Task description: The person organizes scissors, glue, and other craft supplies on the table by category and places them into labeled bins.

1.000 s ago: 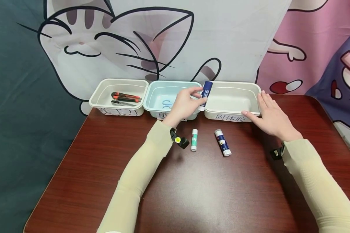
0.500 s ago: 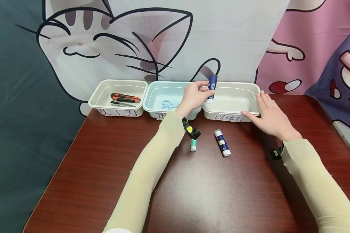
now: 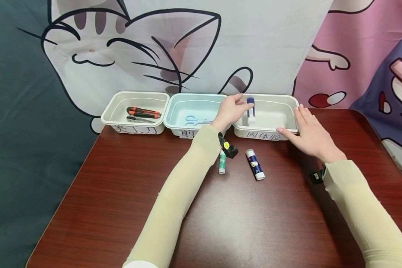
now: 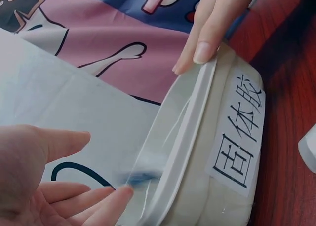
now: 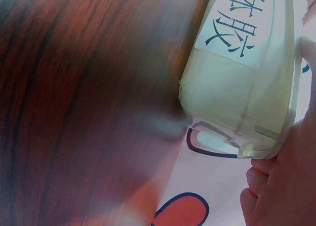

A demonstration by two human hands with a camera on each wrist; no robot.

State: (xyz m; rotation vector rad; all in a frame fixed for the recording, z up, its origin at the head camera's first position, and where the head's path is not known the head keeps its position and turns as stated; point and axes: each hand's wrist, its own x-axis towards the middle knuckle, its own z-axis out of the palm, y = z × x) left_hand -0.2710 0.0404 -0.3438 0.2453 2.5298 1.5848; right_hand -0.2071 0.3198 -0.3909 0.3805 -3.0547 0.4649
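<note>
One glue stick (image 3: 251,113) is seen at nine o'clock in the bin (image 3: 275,114). Beside it, the left hand (image 3: 232,111) is spread wide; contact cannot be judged. The bin's three o'clock rim is touched by the straight-fingered right hand (image 3: 312,134). On the table (image 3: 241,216), at the left hand's six o'clock, a green stick (image 3: 222,163) is seen; at five, a blue stick (image 3: 255,164).

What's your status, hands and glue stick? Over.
Left hand open at right bin; right hand touching its rim. Blue glue stick apparently loose, over or in bin. No obstruction seen.
</note>
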